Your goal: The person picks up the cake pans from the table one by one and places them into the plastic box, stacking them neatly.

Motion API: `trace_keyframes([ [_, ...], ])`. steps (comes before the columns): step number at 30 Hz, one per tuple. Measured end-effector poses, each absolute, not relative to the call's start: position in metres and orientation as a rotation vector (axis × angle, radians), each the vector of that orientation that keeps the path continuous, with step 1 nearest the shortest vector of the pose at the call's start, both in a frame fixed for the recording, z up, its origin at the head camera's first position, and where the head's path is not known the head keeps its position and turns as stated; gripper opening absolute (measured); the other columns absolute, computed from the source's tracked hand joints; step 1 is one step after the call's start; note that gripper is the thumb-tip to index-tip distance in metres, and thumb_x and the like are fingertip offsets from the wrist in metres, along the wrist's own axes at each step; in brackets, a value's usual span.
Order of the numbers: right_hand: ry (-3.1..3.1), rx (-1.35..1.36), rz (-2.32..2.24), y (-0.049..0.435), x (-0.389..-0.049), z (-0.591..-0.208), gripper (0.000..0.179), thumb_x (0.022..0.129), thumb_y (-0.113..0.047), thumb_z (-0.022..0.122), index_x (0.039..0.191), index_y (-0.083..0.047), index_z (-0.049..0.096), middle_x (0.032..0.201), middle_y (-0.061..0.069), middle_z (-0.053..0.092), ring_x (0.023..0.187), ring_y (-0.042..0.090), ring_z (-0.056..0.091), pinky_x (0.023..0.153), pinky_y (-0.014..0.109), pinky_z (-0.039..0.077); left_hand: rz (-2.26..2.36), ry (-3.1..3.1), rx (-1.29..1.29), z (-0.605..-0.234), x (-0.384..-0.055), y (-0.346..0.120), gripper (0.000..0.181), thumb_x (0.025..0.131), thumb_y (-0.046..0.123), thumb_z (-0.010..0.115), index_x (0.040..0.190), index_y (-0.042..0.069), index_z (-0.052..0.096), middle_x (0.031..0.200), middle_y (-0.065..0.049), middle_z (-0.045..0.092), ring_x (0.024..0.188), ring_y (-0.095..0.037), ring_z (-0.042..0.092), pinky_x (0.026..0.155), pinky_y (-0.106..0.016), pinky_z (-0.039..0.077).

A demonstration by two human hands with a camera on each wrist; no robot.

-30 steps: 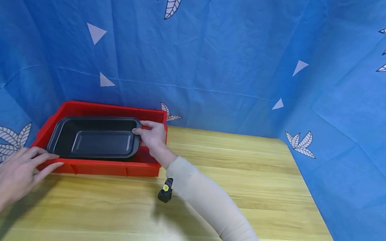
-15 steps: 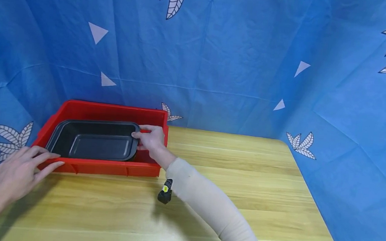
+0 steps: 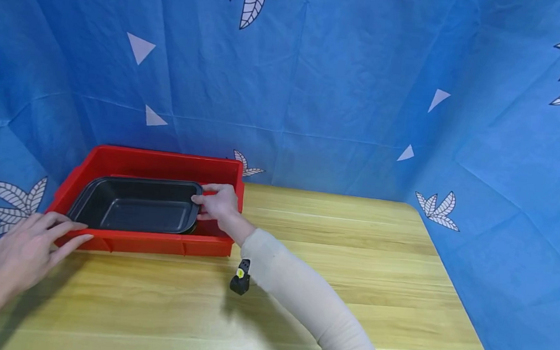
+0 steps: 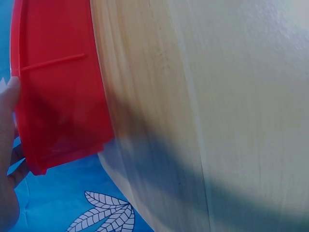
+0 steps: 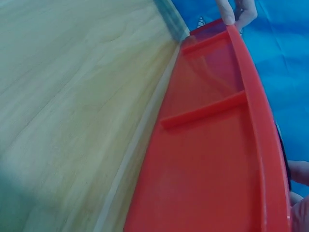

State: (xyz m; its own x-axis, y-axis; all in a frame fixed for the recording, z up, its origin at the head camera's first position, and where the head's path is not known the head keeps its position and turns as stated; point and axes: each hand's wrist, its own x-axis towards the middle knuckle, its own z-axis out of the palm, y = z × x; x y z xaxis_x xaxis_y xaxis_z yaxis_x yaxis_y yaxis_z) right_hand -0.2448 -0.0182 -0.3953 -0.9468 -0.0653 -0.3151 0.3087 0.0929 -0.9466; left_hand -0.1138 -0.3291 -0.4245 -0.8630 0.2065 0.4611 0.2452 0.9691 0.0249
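A dark rectangular loaf pan (image 3: 146,214) sits inside a red plastic bin (image 3: 149,243), close to the front wall. At the pan's right end, my right hand (image 3: 220,202) pinches the rim, thumb on the inner side and fingers outside. My left hand (image 3: 29,245) holds the bin's front left corner, with its thumb along the outer front face. In the left wrist view, the thumb (image 4: 10,92) lies on the red rim and other fingers reach around the end. The right wrist view mostly shows the bin's front wall (image 5: 207,159).
The bin stands at the back left of a light wooden table (image 3: 341,269). A blue cloth (image 3: 342,91) with leaf and triangle prints hangs behind and at both sides. A small black device (image 3: 240,277) hangs at the right sleeve's cuff.
The right hand has lowered the pan's far side, and the pan has come slightly nearer the front of the bin. The left hand has stayed at the corner.
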Motion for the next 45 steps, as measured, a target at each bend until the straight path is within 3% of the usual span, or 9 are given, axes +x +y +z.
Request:
trace_keyframes([
  [6,2.074,0.212,-1.912,-0.014,-0.246,-0.393,0.028,0.093,-0.003,0.078,0.121,-0.003,0.076,0.094,0.018,0.080,0.068,0.020,0.075,0.057,0.028,0.061,-0.113,-2.667,-0.302,-0.424,-0.113,-0.328,0.037,0.073,0.025,0.093,0.101,0.004,0.080,0.096,-0.021,0.067,0.088,-0.038,0.055,0.077,-0.057,0.049],
  [17,2.113,0.208,-1.853,-0.013,-0.251,-0.392,0.031,0.094,-0.003,0.078,0.124,-0.002,0.074,0.096,0.017,0.080,0.072,0.021,0.075,0.073,0.036,0.065,-0.105,-2.670,-0.302,-0.423,-0.112,-0.326,0.038,0.073,0.024,0.093,0.101,0.003,0.080,0.097,-0.021,0.067,0.088,-0.038,0.055,0.076,-0.056,0.049],
  [26,2.140,0.182,-1.792,-0.016,-0.253,-0.393,0.038,0.093,0.000,0.077,0.130,0.001,0.068,0.103,0.017,0.077,0.094,0.033,0.081,0.088,0.044,0.064,-0.103,-2.677,-0.299,-0.422,-0.112,-0.326,0.036,0.074,0.023,0.092,0.101,0.003,0.080,0.097,-0.021,0.067,0.089,-0.039,0.055,0.079,-0.057,0.049],
  [37,2.062,0.084,-1.788,-0.002,-0.248,-0.389,0.047,0.093,-0.004,0.078,0.137,0.003,0.062,0.120,0.018,0.073,0.100,0.031,0.078,0.093,0.046,0.063,-0.108,-2.662,-0.307,-0.424,-0.112,-0.327,0.034,0.076,0.024,0.091,0.101,0.003,0.080,0.097,-0.021,0.067,0.089,-0.038,0.056,0.079,-0.057,0.049],
  [45,1.967,-0.014,-1.822,0.021,-0.247,-0.381,0.047,0.097,-0.005,0.073,0.141,0.005,0.060,0.124,0.023,0.076,0.114,0.039,0.076,0.096,0.046,0.062,-0.134,-2.627,-0.332,-0.421,-0.113,-0.327,0.041,0.070,0.025,0.094,0.101,0.004,0.079,0.096,-0.020,0.068,0.084,-0.035,0.056,0.073,-0.054,0.049],
])
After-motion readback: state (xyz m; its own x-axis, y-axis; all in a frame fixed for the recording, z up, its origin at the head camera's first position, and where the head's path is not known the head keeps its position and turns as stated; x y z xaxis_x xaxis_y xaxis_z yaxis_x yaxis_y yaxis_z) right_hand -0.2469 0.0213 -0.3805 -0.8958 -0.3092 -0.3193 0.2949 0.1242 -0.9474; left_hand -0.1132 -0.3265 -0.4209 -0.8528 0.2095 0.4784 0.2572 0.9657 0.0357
